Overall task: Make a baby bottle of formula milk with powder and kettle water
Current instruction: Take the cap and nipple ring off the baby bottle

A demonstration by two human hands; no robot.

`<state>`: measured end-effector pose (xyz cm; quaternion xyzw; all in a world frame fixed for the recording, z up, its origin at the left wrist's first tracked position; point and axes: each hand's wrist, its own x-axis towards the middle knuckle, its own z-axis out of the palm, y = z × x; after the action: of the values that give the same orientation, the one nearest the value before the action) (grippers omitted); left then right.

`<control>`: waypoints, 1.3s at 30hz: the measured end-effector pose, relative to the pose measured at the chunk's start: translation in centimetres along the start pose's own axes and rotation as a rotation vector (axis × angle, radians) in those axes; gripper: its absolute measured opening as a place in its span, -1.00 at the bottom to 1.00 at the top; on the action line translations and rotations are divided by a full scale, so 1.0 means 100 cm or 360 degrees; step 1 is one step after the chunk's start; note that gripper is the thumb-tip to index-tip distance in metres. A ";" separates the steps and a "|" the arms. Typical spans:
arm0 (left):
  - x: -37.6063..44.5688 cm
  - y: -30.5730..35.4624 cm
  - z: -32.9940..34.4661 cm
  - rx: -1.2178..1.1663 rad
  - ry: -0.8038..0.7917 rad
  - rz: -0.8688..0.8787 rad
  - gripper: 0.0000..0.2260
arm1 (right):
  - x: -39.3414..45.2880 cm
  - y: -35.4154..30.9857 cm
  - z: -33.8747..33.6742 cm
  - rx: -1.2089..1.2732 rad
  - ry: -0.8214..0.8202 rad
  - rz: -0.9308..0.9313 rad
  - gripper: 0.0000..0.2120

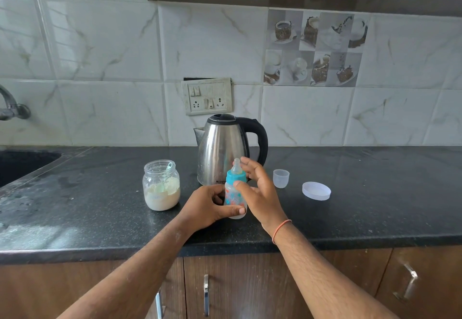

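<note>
A small baby bottle (234, 197) with a teal collar and clear teat stands upright on the black counter (362, 208), just in front of the steel kettle (225, 148). My left hand (207, 207) grips the bottle's lower body, thumb across its front. My right hand (257, 188) is at the teal collar, thumb on the ring and fingers spread loosely behind the teat. Left of the bottle stands an open glass jar (161, 185) of cream powder with a small scoop inside.
A clear bottle cap (281, 178) and a white jar lid (316, 190) lie on the counter to the right. A sink (22, 166) and tap (12, 107) are at far left. A switch panel (207, 96) sits on the tiled wall behind the kettle.
</note>
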<state>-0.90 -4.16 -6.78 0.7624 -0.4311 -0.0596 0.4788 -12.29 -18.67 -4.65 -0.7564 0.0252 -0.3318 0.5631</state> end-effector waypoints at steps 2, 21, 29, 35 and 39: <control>0.000 0.000 0.000 0.0002 -0.0004 0.0008 -0.44 | -0.002 -0.001 0.000 -0.0094 0.0024 -0.0040 -0.46; -0.002 0.001 -0.001 -0.0001 -0.0004 -0.0031 -0.39 | 0.001 0.002 0.000 0.0091 0.0009 -0.0004 -0.46; -0.002 0.003 -0.001 -0.0003 -0.0016 -0.0020 -0.42 | 0.005 0.005 -0.002 0.0164 -0.0039 0.0070 -0.51; -0.001 0.002 -0.001 -0.0010 -0.0012 -0.0015 -0.40 | 0.003 0.008 -0.003 -0.0008 -0.0032 0.0045 -0.41; 0.000 -0.001 0.000 -0.0023 -0.0009 -0.0024 -0.42 | 0.003 0.006 -0.002 0.0082 0.0004 0.0051 -0.66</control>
<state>-0.87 -4.09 -6.82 0.7621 -0.4262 -0.0684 0.4826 -11.96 -19.20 -4.97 -0.7407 0.0295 -0.3244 0.5876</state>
